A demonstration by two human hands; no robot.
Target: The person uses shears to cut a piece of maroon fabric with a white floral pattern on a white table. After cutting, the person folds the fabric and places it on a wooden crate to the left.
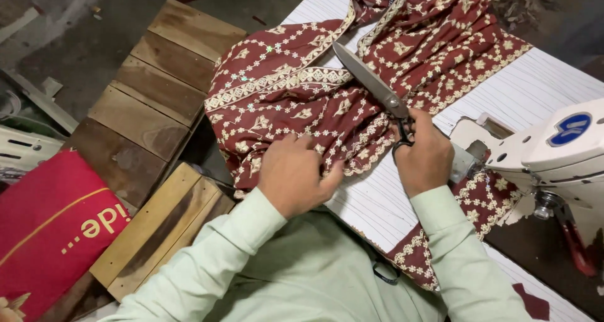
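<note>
Our right hand (426, 158) grips closed scissors (372, 83) lying atop the maroon embroidered garment (296, 89) on the desk (377, 202), while our left hand (292, 174) presses flat on its hem; we judge trimming barely started, with no cut visible

A white table (377, 202) with fine ruled lines runs across the right half. A white sewing machine (541, 152) stands on its right end. Left of the table, a rough wooden pallet (145, 108) of dark planks lies on a grey concrete floor (94, 39), with a paler wooden crate (157, 227) in front of it. A red bag (50, 227) lies at lower left. The light is even and soft.
</note>
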